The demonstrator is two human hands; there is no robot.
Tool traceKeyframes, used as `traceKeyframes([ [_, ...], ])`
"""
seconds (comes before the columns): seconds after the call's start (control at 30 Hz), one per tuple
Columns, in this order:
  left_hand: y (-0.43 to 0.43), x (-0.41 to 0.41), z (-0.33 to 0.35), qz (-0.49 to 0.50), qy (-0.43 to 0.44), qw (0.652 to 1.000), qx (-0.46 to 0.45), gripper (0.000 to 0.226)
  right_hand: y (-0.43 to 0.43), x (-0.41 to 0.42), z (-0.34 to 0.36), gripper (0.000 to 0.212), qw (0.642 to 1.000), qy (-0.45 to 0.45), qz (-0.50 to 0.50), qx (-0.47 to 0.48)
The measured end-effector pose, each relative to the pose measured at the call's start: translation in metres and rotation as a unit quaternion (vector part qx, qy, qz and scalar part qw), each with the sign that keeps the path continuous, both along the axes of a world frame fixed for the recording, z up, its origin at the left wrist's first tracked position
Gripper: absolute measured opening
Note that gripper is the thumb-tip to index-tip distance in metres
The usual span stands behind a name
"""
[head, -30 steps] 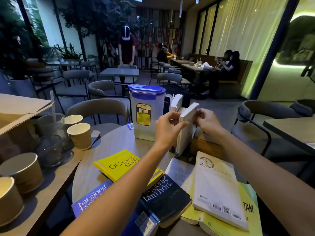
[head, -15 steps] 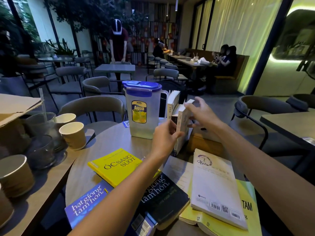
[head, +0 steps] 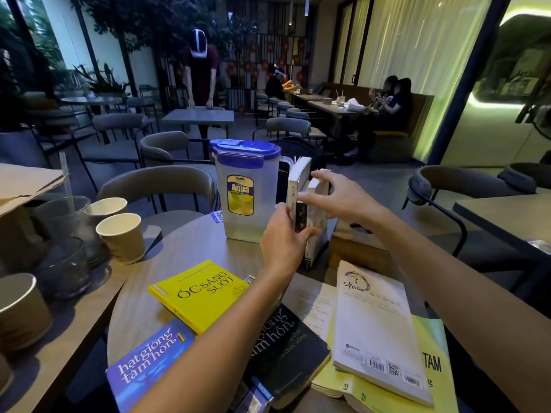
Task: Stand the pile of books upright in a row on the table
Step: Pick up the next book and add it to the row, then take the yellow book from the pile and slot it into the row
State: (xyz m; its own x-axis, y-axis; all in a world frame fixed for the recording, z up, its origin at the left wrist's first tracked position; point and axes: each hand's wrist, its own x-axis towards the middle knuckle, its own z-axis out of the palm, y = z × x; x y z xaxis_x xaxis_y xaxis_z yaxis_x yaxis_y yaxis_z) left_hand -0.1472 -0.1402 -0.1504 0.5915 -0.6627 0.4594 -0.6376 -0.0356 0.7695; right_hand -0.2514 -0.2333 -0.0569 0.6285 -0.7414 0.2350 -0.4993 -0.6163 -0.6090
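Note:
Several books stand upright (head: 300, 186) against the handle side of a clear water jug (head: 244, 192) at the far side of the round table (head: 179, 254). My left hand (head: 283, 239) grips the spines of the standing books low down. My right hand (head: 340, 198) rests on top of the outermost white book (head: 317, 231), fingers spread. Nearer me lie flat a yellow book (head: 202, 293), a blue book (head: 146, 365), a black book (head: 286, 347), and a white book (head: 375, 329) on a yellow-green one (head: 432, 368).
Paper cups (head: 122, 236) and glasses (head: 65, 263) crowd a side table on the left. Grey chairs (head: 161, 186) stand behind the round table. A wooden box (head: 357, 251) sits past its right edge. People sit and stand farther back.
The white book has gone from tilted to upright against the standing row. My left hand slid down to the spines, and my right hand shifted onto the book's top.

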Motion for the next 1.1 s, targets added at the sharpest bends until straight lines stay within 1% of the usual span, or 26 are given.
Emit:
traceKeyframes([
  [0.07,0.0,0.002,-0.001,-0.027,0.082,0.996,-0.033,0.05,-0.003,-0.001,-0.004,0.08,0.998,0.025,-0.004,-0.064],
  [0.13,0.0,0.007,0.001,-0.05,0.153,0.985,-0.064,0.048,-0.004,-0.003,-0.008,0.078,0.999,0.012,-0.002,-0.053],
  [0.23,-0.003,0.015,0.007,-0.074,0.187,0.978,-0.059,0.051,-0.003,-0.003,-0.011,0.079,1.0,-0.001,0.013,-0.022],
  [0.37,-0.006,0.023,0.009,-0.085,0.178,0.98,-0.04,0.051,-0.002,-0.003,-0.012,0.086,0.999,0.008,0.021,-0.026],
  [0.5,-0.007,0.025,0.007,-0.068,0.157,0.984,-0.044,0.05,-0.003,-0.003,-0.013,0.088,0.999,0.014,0.028,-0.016],
  [0.67,-0.005,0.024,0.003,-0.063,0.187,0.979,-0.044,0.043,-0.004,-0.004,-0.014,0.088,0.998,0.032,0.023,-0.039],
  [0.77,-0.002,0.024,0.003,-0.069,0.196,0.977,-0.038,0.044,-0.001,-0.005,-0.016,0.094,0.997,0.052,0.023,-0.049],
  [0.87,0.004,0.028,0.005,-0.074,0.186,0.98,-0.021,0.045,0.004,-0.008,-0.013,0.1,0.995,0.058,0.01,-0.08],
  [0.93,0.012,0.036,0.007,-0.083,0.156,0.984,0.011,0.041,0.009,-0.011,-0.006,0.095,0.992,0.051,-0.009,-0.113],
  [1.0,0.025,0.048,0.008,-0.088,0.119,0.988,0.055,0.035,0.019,-0.012,0.005,0.08,0.986,0.032,-0.016,-0.16],
  [1.1,0.051,0.073,0.007,-0.078,0.073,0.989,0.107,0.029,0.042,-0.005,0.017,0.054,0.978,0.002,0.023,-0.206],
])
